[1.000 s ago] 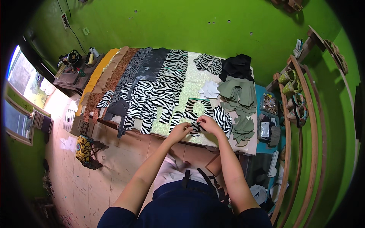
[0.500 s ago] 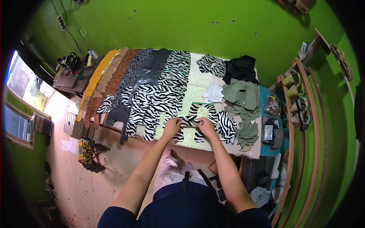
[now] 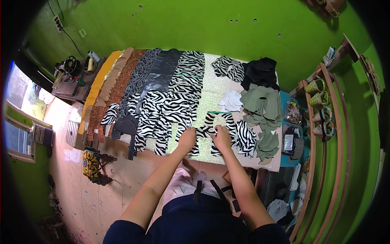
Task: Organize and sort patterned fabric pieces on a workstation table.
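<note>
Over the near edge of the table (image 3: 213,87), both my hands work on a narrow zebra-striped cut piece (image 3: 204,131). My left hand (image 3: 187,139) pinches its left end, and my right hand (image 3: 221,140) has its fingers closed at the right end. The piece lies low over the pale glittery covering. Just beyond it is a U-shaped zebra-striped piece (image 3: 228,120) with a green edge. Left of my hands, overlapping zebra-striped pieces (image 3: 152,103) lie in rows. A loose zebra-striped pile (image 3: 245,139) lies to the right of my right hand.
Rows of yellow (image 3: 98,83), brown and grey pieces cover the table's left. Olive-green pieces (image 3: 260,103), white pieces (image 3: 230,101) and black material (image 3: 260,73) lie at right. A wooden rack (image 3: 310,134) with sandals stands on the right; a patterned stool (image 3: 90,165) stands left.
My hands have moved slightly down and stay at the ends of the striped piece, which now sits lower and flatter. The view has shifted slightly.
</note>
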### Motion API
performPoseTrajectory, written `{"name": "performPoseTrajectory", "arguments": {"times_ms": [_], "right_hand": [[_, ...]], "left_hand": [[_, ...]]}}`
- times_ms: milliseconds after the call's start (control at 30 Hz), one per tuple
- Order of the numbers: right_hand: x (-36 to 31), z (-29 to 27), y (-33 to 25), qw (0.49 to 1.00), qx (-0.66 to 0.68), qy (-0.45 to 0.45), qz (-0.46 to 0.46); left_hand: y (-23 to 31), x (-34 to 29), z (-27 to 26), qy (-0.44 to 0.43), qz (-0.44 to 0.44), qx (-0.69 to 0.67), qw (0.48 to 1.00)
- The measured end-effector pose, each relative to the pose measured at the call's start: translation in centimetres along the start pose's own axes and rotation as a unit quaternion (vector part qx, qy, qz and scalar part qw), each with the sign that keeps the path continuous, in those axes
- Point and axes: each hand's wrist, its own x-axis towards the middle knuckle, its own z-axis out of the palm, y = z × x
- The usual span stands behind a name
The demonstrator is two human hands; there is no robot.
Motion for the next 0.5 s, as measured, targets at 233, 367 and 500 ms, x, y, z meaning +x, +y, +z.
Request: {"name": "performPoseTrajectory", "arguments": {"times_ms": [233,367,500], "right_hand": [[-0.3,0.2,-0.5,0.996,-0.081,0.044,0.016],[0.4,-0.3,-0.3,0.998,-0.036,0.002,0.042],[0.6,-1.2,-0.6,0.997,-0.055,-0.016,0.042]], "left_hand": [[1.0,-0.3,-0.6,-0.024,0.009,0.133,0.991],[1.2,-0.3,-0.8,0.023,0.074,0.153,0.985],[1.6,0.1,-1.1,-0.024,0.073,0.158,0.984]]}}
